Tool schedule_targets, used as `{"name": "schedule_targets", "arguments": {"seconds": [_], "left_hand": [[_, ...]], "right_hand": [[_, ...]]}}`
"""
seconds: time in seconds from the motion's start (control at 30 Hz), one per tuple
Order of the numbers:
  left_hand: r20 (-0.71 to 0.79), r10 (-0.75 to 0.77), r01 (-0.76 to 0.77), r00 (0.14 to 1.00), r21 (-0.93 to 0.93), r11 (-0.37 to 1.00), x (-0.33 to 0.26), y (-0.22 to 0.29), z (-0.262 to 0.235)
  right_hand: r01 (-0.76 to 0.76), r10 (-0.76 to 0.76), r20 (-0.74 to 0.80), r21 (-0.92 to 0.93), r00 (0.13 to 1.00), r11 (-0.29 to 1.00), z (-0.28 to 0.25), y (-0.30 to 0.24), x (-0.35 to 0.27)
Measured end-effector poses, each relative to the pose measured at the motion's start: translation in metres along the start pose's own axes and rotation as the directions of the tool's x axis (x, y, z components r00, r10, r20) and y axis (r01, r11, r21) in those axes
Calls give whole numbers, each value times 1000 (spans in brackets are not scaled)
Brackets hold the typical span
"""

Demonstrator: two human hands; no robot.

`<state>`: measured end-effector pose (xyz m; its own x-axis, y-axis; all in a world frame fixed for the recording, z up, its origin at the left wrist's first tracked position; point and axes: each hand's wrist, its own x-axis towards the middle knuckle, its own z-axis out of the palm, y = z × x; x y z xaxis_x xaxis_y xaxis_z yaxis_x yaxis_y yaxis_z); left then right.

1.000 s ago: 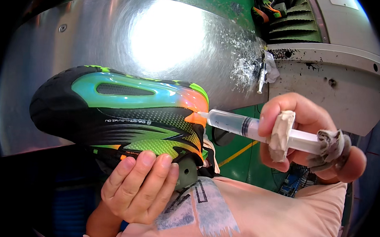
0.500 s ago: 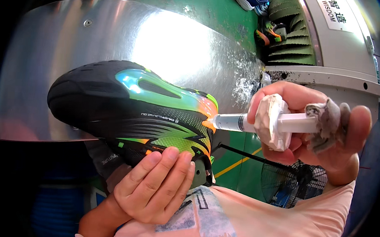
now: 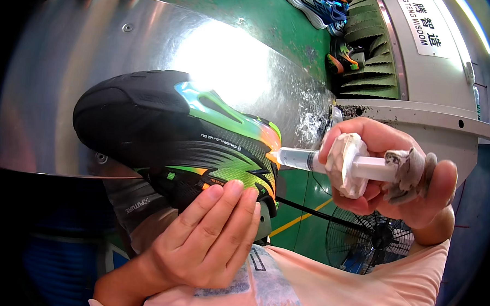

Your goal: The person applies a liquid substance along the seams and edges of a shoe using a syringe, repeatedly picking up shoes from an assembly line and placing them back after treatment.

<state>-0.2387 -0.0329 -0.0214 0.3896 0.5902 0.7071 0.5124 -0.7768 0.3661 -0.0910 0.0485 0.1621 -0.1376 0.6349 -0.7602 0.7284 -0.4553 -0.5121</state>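
A black shoe upper (image 3: 148, 121) with green, orange and shiny blue-green trim hangs in front of the metal surface, toe pointing left. At its collar shows part of a grey-green shoe last (image 3: 264, 222). My left hand (image 3: 208, 233) grips the collar side, its fingers lying along the edge and its thumb hidden. In my right hand (image 3: 392, 159) is a clear syringe (image 3: 299, 158), wrapped in whitish tape at the barrel's end and grey padding on the plunger. Its tip meets the orange edge at the heel end of the upper; finer contact is too small to tell.
A shiny metal plate (image 3: 107, 48) curves behind the shoe, with a worn edge. Back right, a machine (image 3: 450, 91) has green strip flaps (image 3: 375, 55); a black and orange shoe (image 3: 342, 56) sits beside them. A blue-white shoe (image 3: 311, 8) lies beyond. A black fan (image 3: 381, 235) stands lower right.
The shoe upper has turned slightly, its sole side tipping more into view. My right hand with the syringe has shifted a little left and down, its tip staying at the heel edge.
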Motion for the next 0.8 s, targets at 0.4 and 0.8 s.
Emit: {"name": "schedule_targets", "arguments": {"seconds": [0.4, 0.8], "left_hand": [[0, -12, 12, 1000, -41, 999, 17, 0, 4], [39, -82, 84, 996, -58, 995, 27, -2, -3]], "right_hand": [[-41, 60, -62, 269, 996, 962, 6, 9, -6], [249, -247, 97, -11, 964, 968, -5, 38, -10]]}}
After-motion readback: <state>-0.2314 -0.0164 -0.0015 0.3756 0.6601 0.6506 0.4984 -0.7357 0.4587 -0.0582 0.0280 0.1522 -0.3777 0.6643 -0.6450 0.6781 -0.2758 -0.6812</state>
